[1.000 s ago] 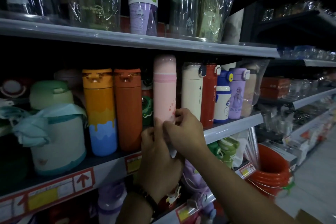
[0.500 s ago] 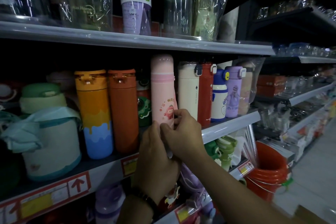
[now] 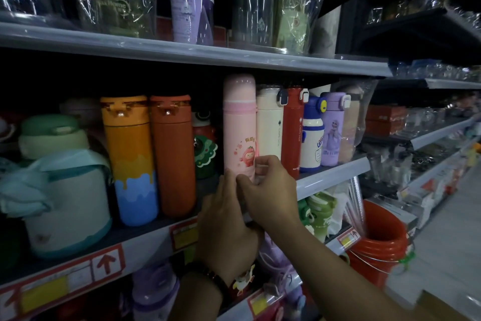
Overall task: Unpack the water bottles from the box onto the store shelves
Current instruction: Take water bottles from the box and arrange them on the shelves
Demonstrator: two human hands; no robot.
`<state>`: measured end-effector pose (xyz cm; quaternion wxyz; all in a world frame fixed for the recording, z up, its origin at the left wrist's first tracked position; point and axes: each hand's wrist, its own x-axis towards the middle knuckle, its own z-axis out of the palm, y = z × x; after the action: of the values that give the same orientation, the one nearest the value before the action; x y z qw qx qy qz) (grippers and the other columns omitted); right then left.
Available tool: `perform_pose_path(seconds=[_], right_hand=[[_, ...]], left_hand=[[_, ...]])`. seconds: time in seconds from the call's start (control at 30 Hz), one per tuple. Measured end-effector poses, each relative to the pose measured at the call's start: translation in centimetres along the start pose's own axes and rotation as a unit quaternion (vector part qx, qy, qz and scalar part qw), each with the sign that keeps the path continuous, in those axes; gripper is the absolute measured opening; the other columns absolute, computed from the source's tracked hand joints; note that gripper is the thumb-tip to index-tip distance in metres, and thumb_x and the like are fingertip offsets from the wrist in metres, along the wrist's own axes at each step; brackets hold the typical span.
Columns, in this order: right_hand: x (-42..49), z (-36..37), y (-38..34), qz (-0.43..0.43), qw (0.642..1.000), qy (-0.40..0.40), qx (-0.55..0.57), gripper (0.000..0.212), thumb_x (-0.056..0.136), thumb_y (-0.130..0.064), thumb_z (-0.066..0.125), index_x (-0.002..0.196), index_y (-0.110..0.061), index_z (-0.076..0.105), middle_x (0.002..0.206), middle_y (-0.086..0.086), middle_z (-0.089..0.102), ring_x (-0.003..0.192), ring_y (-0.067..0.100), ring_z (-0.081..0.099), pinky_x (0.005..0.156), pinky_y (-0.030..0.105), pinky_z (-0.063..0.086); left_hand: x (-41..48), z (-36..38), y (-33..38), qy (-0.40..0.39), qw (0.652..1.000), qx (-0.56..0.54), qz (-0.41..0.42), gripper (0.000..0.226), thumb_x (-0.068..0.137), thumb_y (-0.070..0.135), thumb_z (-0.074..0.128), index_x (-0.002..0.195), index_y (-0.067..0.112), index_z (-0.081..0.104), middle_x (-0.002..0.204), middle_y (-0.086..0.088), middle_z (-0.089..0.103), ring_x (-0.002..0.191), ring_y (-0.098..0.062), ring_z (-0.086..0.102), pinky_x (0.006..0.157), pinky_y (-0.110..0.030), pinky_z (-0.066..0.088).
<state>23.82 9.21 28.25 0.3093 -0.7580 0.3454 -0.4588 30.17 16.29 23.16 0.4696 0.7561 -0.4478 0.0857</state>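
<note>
Upright near the front edge of the shelf [image 3: 333,180], a pink bottle [image 3: 239,125] is held low by both hands.

From the left along that edge stand an orange bottle [image 3: 127,143] and a rust bottle [image 3: 173,154]. Next comes the left hand [image 3: 223,224], its back to the camera, curling its fingers round the pink bottle's foot, which it hides. The right hand [image 3: 270,190] pinches the lower body just under the cartoon print, thumb and fingertips closed on it. A cream bottle [image 3: 269,122] stands touching or just beside it on the right. Smooth, rigid and tall for its width, the pink bottle looks light if empty but likely to slip or tip. A full wrap round the middle of the body would seem the surest hold.
</note>
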Motion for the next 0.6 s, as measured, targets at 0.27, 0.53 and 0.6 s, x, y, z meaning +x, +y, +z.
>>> perform_pose_path(seconds=[0.27,0.53,0.6], right_hand=[[0.2,-0.2,0.6,-0.004,1.0,-0.003,0.007,0.041,0.088,-0.041,0.075,0.124,-0.028,0.059,0.114,-0.009,0.072,0.104,0.014,0.069,0.091,0.046,0.061],[0.3,-0.1,1.0,-0.001,0.999,0.001,0.042,0.039,0.087,-0.041,0.079,0.118,-0.027,0.06,0.106,-0.011,0.071,0.101,0.011,0.069,0.09,0.044,0.061],[0.1,-0.1,0.9,-0.01,0.998,0.019,0.06,0.034,0.087,-0.039,0.079,0.112,-0.028,0.061,0.1,-0.013,0.069,0.097,0.009,0.068,0.088,0.041,0.061]], left_hand=[[-0.4,-0.3,0.7,-0.008,0.998,0.056,0.007,0.095,0.084,0.042,0.071,0.162,0.028,0.019,0.153,0.011,0.044,0.13,-0.017,0.046,0.108,-0.039,0.046],[-1.0,-0.4,1.1,-0.001,0.998,0.06,0.008,0.097,0.085,0.037,0.074,0.162,0.028,0.016,0.159,0.007,0.035,0.141,-0.021,0.038,0.116,-0.041,0.039],[-1.7,-0.6,1.4,0.002,0.998,0.058,0.019,0.099,0.087,0.027,0.075,0.163,0.03,0.011,0.163,0.007,0.023,0.143,-0.017,0.028,0.115,-0.031,0.032]])
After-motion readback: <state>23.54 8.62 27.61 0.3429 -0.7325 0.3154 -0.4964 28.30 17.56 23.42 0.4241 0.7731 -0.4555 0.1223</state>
